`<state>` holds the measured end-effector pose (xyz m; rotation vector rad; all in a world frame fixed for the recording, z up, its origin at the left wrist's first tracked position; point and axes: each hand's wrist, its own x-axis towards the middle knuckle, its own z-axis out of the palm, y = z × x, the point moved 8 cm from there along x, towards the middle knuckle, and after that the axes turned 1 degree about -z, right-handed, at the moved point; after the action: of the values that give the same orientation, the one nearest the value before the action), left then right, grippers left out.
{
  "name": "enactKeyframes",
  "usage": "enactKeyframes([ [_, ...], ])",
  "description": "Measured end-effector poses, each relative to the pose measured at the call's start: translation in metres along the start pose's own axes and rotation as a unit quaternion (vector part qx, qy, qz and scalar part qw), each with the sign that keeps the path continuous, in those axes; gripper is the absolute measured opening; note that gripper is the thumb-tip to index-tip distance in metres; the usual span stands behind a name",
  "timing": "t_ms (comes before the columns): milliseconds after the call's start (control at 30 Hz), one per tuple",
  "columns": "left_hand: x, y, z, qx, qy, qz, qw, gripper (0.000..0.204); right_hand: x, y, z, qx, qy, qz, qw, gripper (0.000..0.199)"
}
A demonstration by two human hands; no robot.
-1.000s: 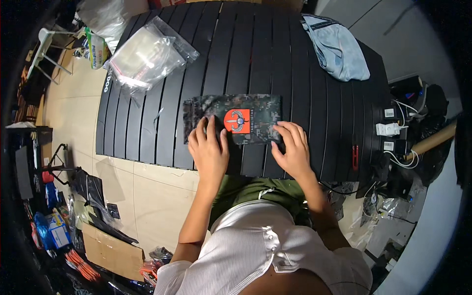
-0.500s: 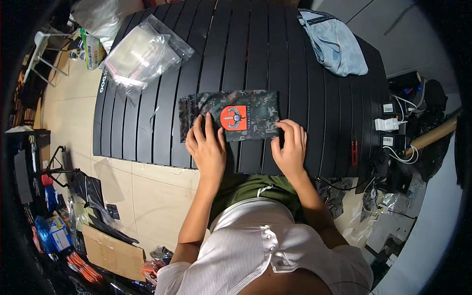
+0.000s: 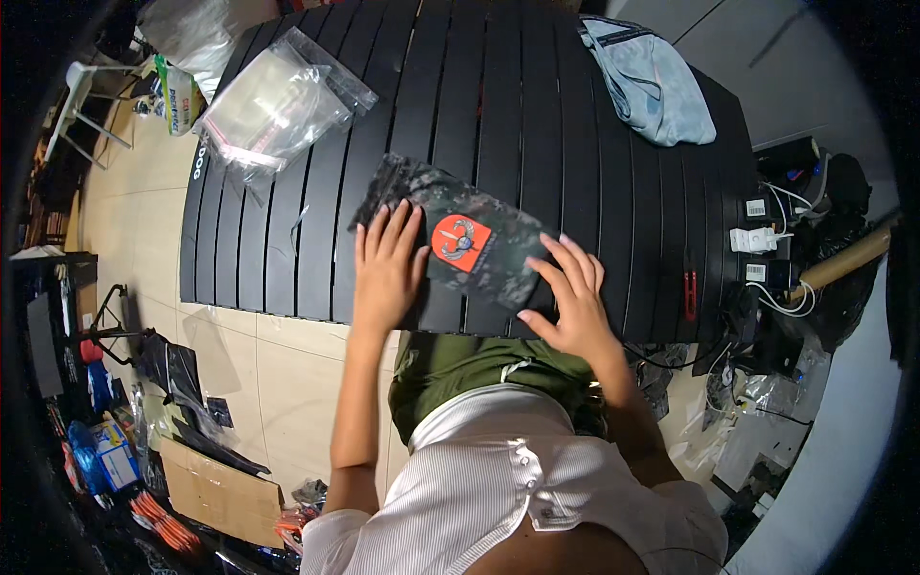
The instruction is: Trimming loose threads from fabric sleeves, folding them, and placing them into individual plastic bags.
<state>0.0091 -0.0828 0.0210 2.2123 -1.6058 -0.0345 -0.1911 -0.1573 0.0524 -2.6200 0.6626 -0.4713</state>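
Head view is showing a white chair [image 3: 75, 101] standing on the floor at far left, with a flat brown cardboard piece [image 3: 220, 494] lying lower down. Clear plastic bags [image 3: 273, 110] are lying in a heap on the far left part of the black slatted table [image 3: 254, 264]. The left hand [image 3: 386, 273] is resting open, fingers laid on the left part of a camouflage cloth piece [image 3: 503, 218]. That piece is lying aslant near the table's front edge, its left end farther from the person than its right, and is bearing an orange patch [image 3: 462, 242]. The right hand [image 3: 578, 307] is touching its right end with the fingertips, thumb spread apart, not closing on it. Folded light-blue denim [image 3: 656, 96] is lying at the far right corner; a red tool [image 3: 690, 292] is lying nearer; a white adapter [image 3: 754, 241] is sitting beyond it.
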Motion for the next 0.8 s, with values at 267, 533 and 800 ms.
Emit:
enactKeyframes([
  [267,-0.014,0.027,0.001,0.004,-0.071,0.038,0.997,0.062,-0.002,0.007,0.024,-0.053,-0.148,-0.04,0.987,0.059],
  [533,-0.017,0.054,-0.002,-0.05,-0.202,0.233,0.95,0.083,-0.064,-0.01,0.019,-0.054,-0.137,-0.026,0.989,0.062],
  [800,-0.092,0.076,0.017,-0.018,-0.121,0.291,0.949,0.052,-0.049,-0.012,0.031,-0.078,-0.131,-0.068,0.986,0.056],
])
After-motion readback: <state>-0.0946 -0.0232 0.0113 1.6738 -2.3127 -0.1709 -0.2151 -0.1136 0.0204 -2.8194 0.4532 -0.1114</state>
